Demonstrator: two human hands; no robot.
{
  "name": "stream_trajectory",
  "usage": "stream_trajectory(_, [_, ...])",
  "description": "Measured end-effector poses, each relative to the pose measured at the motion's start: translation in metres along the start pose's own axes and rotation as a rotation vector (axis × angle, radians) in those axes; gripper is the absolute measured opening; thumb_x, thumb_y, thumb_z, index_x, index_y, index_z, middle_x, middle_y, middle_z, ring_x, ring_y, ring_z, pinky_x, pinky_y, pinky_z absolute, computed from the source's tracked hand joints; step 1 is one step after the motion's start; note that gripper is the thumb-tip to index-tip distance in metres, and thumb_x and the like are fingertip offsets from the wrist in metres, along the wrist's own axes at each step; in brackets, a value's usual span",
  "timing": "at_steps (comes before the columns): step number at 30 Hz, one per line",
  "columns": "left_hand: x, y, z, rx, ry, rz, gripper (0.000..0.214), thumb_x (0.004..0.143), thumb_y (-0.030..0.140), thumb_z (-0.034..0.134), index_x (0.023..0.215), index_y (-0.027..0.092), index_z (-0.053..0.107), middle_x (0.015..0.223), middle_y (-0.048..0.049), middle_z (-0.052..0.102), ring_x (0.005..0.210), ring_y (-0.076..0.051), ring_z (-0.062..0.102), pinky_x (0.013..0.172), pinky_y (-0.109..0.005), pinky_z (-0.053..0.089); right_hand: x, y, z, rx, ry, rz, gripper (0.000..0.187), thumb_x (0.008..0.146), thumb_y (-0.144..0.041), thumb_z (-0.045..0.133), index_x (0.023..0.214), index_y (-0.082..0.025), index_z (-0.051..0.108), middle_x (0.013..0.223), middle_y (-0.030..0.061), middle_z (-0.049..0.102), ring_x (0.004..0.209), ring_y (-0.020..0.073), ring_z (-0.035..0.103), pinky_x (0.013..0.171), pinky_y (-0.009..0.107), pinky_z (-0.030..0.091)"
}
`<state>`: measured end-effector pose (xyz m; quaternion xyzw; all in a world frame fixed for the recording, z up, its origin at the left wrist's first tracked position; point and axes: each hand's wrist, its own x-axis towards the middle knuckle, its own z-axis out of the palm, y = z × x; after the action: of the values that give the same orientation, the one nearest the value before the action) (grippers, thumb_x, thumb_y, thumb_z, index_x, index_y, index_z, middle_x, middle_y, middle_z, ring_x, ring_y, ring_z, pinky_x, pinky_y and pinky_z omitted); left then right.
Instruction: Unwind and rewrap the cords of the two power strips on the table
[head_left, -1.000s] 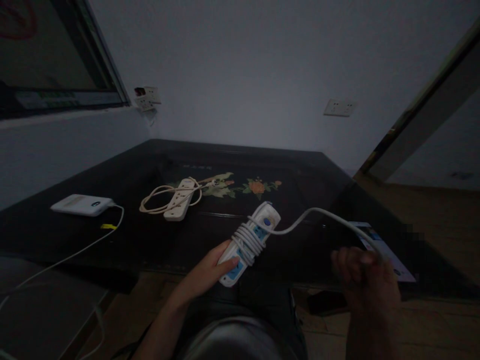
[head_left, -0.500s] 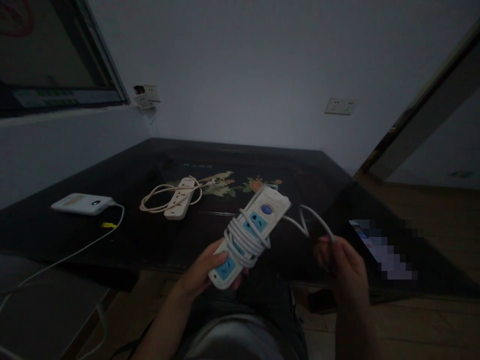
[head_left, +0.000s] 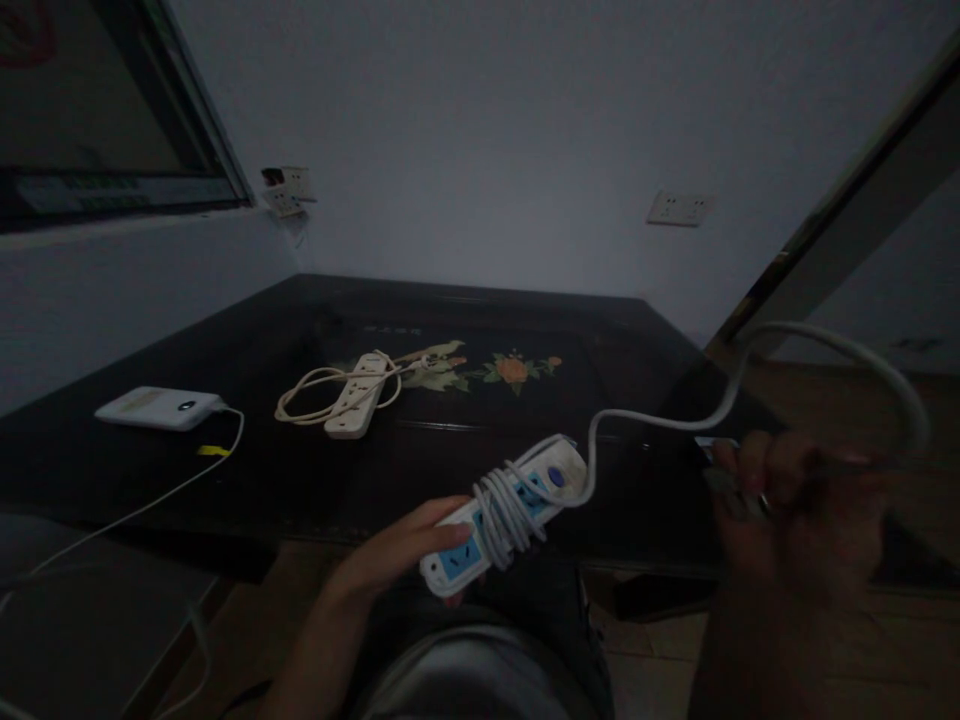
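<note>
Left hand (head_left: 412, 540) has a long white-and-blue plastic power strip (head_left: 469, 562) gripped by the glossy black table (head_left: 450, 475)'s near edge; blurry right hand (head_left: 814, 510)'s closed on its white cord (head_left: 652, 417). Slack could loosen those coils (head_left: 510, 515), imo.

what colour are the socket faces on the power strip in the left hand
The socket faces are blue, seen best in the head view.

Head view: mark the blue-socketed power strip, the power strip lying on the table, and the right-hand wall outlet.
Blue-socketed power strip (head_left: 462, 560): head view, on its lower blue socket face.
Table power strip (head_left: 349, 424): head view, on its near end.
Wall outlet (head_left: 679, 208): head view, on its faceplate.
</note>
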<state>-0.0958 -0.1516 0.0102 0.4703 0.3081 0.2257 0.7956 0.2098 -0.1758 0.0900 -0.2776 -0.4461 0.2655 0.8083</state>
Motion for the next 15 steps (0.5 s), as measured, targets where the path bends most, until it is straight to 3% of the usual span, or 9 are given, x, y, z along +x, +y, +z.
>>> stream_trajectory(3, [-0.003, -0.005, 0.004, -0.164, -0.212, -0.017, 0.052, 0.073, 0.044, 0.07, 0.112, 0.01, 0.062, 0.08, -0.0107, 0.07, 0.057, -0.015, 0.065, 0.044, -0.017, 0.043, 0.01, 0.019, 0.014, -0.079, 0.029, 0.052, 0.015, 0.084, -0.04, 0.061, 0.079, -0.027, 0.06, 0.055, -0.0062, 0.039, 0.051, 0.0104, 0.041, 0.058, 0.028, 0.039])
stream_trajectory(6, [-0.006, -0.007, 0.007, -0.3, -0.301, 0.044, 0.052, 0.071, 0.044, 0.07, 0.106, 0.007, 0.063, 0.076, -0.0117, 0.07, 0.055, -0.016, 0.064, 0.042, -0.017, 0.043, 0.005, 0.044, 0.019, -0.246, -0.03, 0.177, 0.02, 0.085, -0.043, 0.058, 0.086, -0.024, 0.061, 0.054, -0.0063, 0.04, 0.051, 0.0106, 0.044, 0.053, 0.025, 0.037])
stream_trajectory(10, [-0.009, -0.006, 0.006, -0.388, -0.3, 0.17, 0.053, 0.072, 0.046, 0.068, 0.105, 0.005, 0.06, 0.069, -0.0121, 0.068, 0.051, -0.018, 0.064, 0.037, -0.019, 0.044, -0.016, 0.067, 0.017, -0.484, -0.155, 0.324, 0.028, 0.083, -0.046, 0.058, 0.089, -0.019, 0.065, 0.062, -0.0015, 0.053, 0.057, 0.0128, 0.05, 0.053, 0.024, 0.04])
stream_trajectory(13, [-0.007, -0.006, 0.006, -0.405, -0.285, 0.231, 0.048, 0.075, 0.046, 0.065, 0.103, 0.007, 0.058, 0.071, -0.0126, 0.069, 0.048, -0.018, 0.063, 0.036, -0.02, 0.046, -0.031, 0.076, 0.014, -0.544, -0.268, 0.367, 0.029, 0.081, -0.044, 0.061, 0.088, -0.018, 0.068, 0.071, 0.002, 0.062, 0.065, 0.0154, 0.055, 0.058, 0.026, 0.045])
stream_trajectory(15, [-0.004, -0.006, 0.006, -0.407, -0.269, 0.264, 0.048, 0.077, 0.046, 0.063, 0.105, 0.008, 0.057, 0.073, -0.0129, 0.069, 0.048, -0.017, 0.063, 0.037, -0.021, 0.047, -0.038, 0.079, 0.012, -0.539, -0.308, 0.412, 0.029, 0.081, -0.043, 0.06, 0.09, -0.016, 0.068, 0.068, 0.0014, 0.061, 0.06, 0.0138, 0.053, 0.055, 0.024, 0.043])
